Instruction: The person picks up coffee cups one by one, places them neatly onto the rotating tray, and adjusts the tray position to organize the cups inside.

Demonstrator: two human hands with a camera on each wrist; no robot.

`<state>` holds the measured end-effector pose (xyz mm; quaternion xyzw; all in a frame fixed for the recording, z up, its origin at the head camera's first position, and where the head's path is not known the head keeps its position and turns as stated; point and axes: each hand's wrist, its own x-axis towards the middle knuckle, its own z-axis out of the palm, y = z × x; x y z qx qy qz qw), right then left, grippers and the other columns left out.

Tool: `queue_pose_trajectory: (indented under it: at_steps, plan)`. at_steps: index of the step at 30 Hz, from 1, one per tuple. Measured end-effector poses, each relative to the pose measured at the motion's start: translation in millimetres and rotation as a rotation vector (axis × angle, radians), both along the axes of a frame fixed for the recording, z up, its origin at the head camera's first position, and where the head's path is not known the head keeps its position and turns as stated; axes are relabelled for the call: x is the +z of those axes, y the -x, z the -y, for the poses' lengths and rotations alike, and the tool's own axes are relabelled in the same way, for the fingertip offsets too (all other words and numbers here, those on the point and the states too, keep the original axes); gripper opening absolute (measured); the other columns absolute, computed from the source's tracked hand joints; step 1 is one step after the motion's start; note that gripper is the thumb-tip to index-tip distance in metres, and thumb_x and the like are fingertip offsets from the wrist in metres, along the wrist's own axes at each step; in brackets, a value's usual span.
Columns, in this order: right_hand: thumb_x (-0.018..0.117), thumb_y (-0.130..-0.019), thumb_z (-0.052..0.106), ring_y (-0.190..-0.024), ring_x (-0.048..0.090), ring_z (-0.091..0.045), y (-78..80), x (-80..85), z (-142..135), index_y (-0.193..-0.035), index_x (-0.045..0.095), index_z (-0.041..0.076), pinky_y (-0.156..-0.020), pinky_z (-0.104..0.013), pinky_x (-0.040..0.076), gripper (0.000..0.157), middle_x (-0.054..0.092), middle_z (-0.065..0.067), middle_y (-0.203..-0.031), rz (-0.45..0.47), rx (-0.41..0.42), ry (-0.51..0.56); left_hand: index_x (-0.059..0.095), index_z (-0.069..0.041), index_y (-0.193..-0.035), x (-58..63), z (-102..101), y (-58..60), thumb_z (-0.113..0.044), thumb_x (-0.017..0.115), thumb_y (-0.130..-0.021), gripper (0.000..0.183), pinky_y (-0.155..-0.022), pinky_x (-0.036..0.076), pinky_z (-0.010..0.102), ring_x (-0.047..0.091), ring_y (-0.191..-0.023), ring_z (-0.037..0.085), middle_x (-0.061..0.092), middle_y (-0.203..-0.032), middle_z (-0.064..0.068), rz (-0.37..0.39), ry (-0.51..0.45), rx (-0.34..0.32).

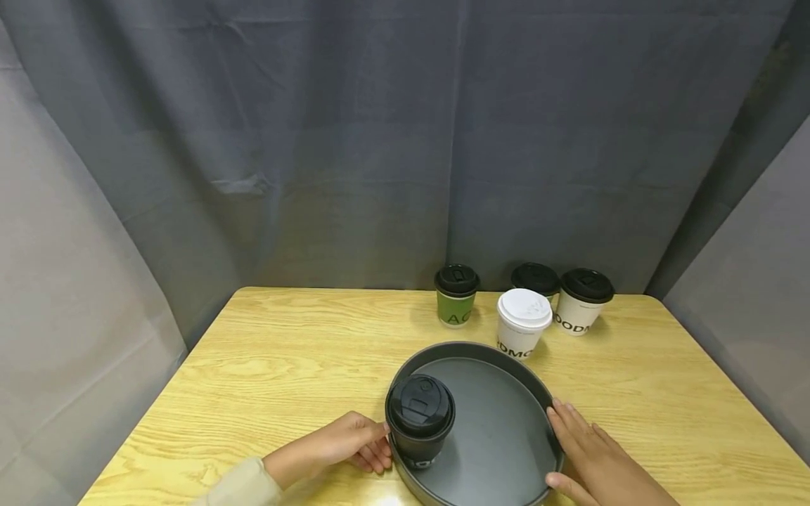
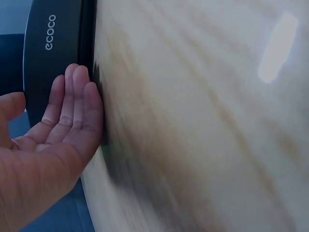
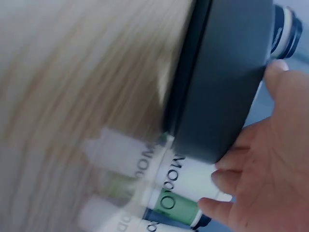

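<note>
A round dark grey tray (image 1: 490, 429) with a raised wall lies at the front of the table. Inside it, near the left wall, stands a black paper cup (image 1: 419, 418) with a black lid. My left hand (image 1: 357, 446) is at the tray's left side. Its nearly straight fingers (image 2: 72, 104) lie against the outer wall, below the word "ecoco", with the thumb up near the rim. On the opposite side my right hand (image 1: 588, 450) touches the wall with extended fingers, and its thumb (image 3: 276, 72) reaches the rim.
Behind the tray stand a white-lidded white cup (image 1: 524, 320), a green cup (image 1: 455, 299) with a black lid, and a black-lidded white cup (image 1: 579, 306). Another black-lidded cup (image 1: 534, 277) is partly hidden. Grey curtains (image 1: 354, 154) border the wooden table (image 1: 285, 365).
</note>
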<state>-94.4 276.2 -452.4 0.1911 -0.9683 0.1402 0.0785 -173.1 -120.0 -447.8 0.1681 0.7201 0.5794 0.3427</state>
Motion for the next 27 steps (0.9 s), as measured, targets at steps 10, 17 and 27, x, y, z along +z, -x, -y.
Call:
queue_pose_trajectory:
  at_steps: [10,17,27]
  plan:
    - [0.056,-0.090,0.054,-0.145,0.013,-0.021,2.9,9.7,7,-0.144,0.039,0.003,-0.098,-0.062,0.036,0.076,0.034,-0.017,-0.151,0.069,-0.036,-0.012,0.065,0.009,-0.089,1.3,2,1.9,-0.030,0.049,-0.099,0.044,-0.064,0.056,0.027,0.065,-0.063,0.011,0.071,-0.080,0.014,0.000,0.029,0.039]
    - [0.056,-0.094,0.043,-0.139,0.027,-0.041,24.4,23.1,4,-0.148,0.034,0.004,-0.101,-0.063,0.029,0.070,0.029,-0.016,-0.154,0.108,0.019,0.083,0.066,0.011,-0.094,0.2,-3,-18.1,-0.022,0.057,-0.095,0.035,-0.062,0.054,0.022,0.064,-0.065,0.009,0.071,-0.083,0.016,0.036,-0.009,-0.065]
    - [0.055,-0.095,0.043,-0.139,0.029,-0.039,36.1,17.0,5,-0.148,0.034,0.006,-0.103,-0.061,0.027,0.067,0.031,-0.015,-0.153,0.100,0.038,0.086,0.069,0.011,-0.093,-0.1,-13,-32.4,-0.032,0.054,-0.097,0.046,-0.061,0.054,0.022,0.065,-0.066,0.007,0.072,-0.082,0.014,0.071,0.004,-0.060]
